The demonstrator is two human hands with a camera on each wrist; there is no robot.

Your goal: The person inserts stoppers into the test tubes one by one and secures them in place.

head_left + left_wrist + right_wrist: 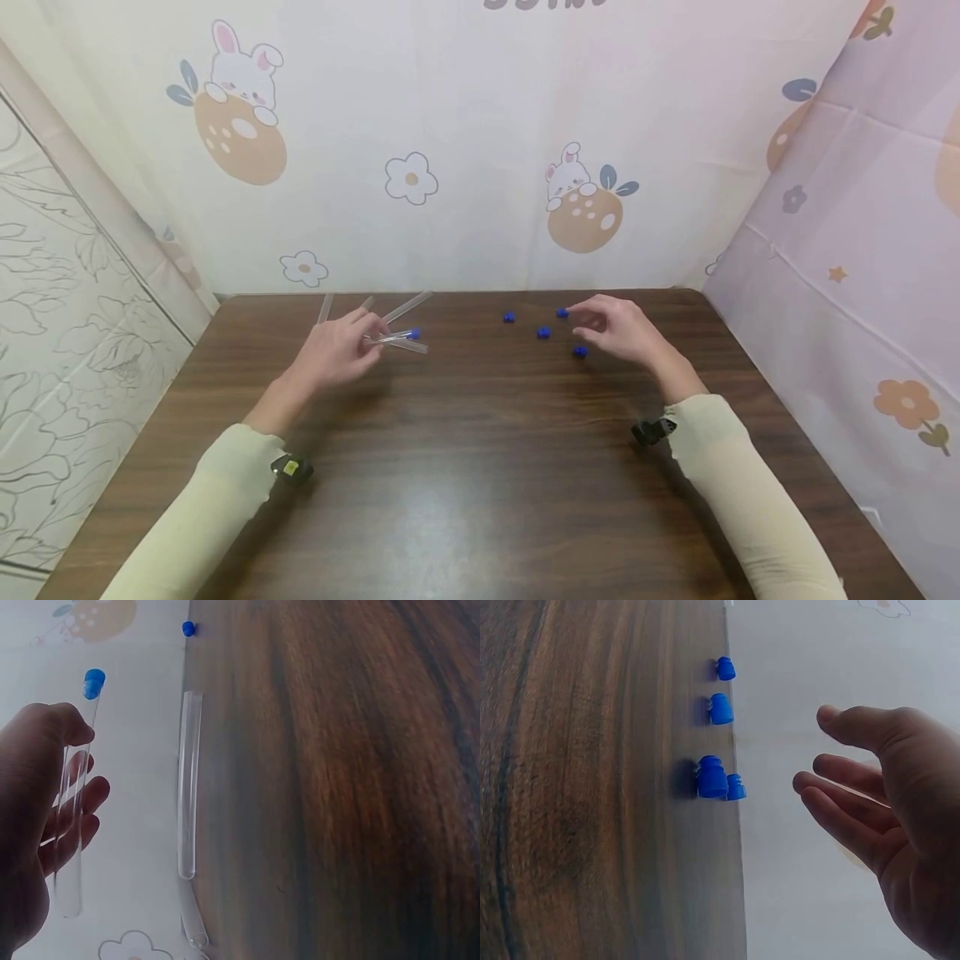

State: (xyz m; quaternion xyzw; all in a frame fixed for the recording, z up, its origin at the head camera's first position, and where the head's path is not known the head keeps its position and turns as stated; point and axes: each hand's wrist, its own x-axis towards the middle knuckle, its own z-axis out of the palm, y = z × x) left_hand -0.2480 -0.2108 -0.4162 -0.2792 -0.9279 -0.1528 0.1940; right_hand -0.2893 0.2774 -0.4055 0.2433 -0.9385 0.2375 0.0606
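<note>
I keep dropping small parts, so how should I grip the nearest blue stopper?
Probably pinch the nearest blue stopper by its wide, smooth end, from above and the right: that end faces rightward, while the narrower, ridged end points left.

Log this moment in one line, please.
left hand: holds blue-capped tube | right hand: holds nothing | on table: four blue caps, more tubes

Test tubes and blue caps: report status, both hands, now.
Left hand holding one capped tube. Right hand empty, beside four loose caps. More tubes lying near left hand. No obstruction seen between right hand and caps.
</note>
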